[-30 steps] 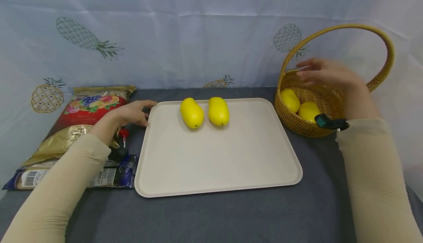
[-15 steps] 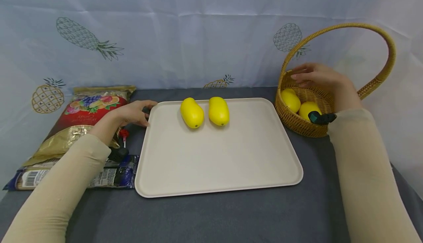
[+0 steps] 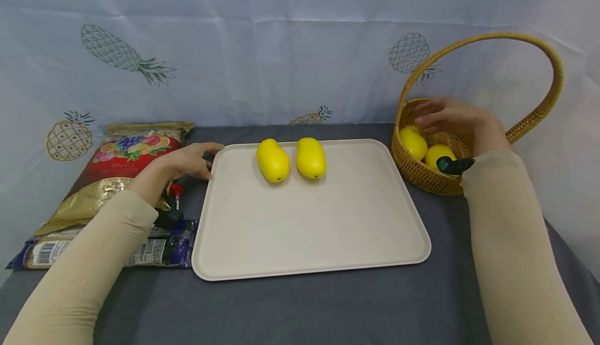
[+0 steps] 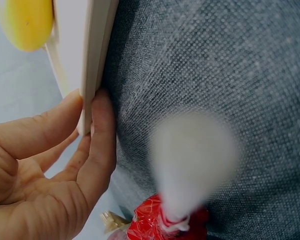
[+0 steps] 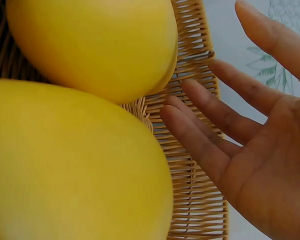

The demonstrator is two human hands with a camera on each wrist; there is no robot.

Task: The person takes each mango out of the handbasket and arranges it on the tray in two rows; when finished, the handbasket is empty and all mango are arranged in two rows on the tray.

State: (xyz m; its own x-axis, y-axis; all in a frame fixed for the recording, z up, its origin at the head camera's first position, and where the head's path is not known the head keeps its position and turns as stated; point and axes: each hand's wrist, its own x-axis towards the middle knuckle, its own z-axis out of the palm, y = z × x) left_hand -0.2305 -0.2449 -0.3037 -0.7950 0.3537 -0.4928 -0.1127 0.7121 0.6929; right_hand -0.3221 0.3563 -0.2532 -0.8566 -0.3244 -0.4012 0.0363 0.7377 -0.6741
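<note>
My left hand (image 3: pixel 189 160) pinches the left rim of a pale cream tray (image 3: pixel 309 230), thumb above and fingers beneath the edge in the left wrist view. Toward the tray's far side lie two oblong yellow fruits, the left one (image 3: pixel 273 160) slightly slanted beside the right one (image 3: pixel 311 158). My right hand (image 3: pixel 452 115) hangs over a wicker basket (image 3: pixel 417 175), under its tall handle, with nothing in its grasp. Two more yellow fruits, a rear one (image 3: pixel 413 143) and a front one (image 3: pixel 438 156), lie inside. In the right wrist view its spread fingers (image 5: pixel 200 145) stand beside them.
Left of the tray lie a red and gold candy bag (image 3: pixel 122 162) and blue-ended packets (image 3: pixel 154 248). A red lollipop (image 3: pixel 176 189) lies between bag and tray. Behind the dark cloth-covered table (image 3: pixel 304 308) hangs a pineapple-print curtain (image 3: pixel 262 74).
My right hand has moved slightly left and lower into the basket's opening. The left hand keeps its pinch on the tray, and the fruits have not moved.
</note>
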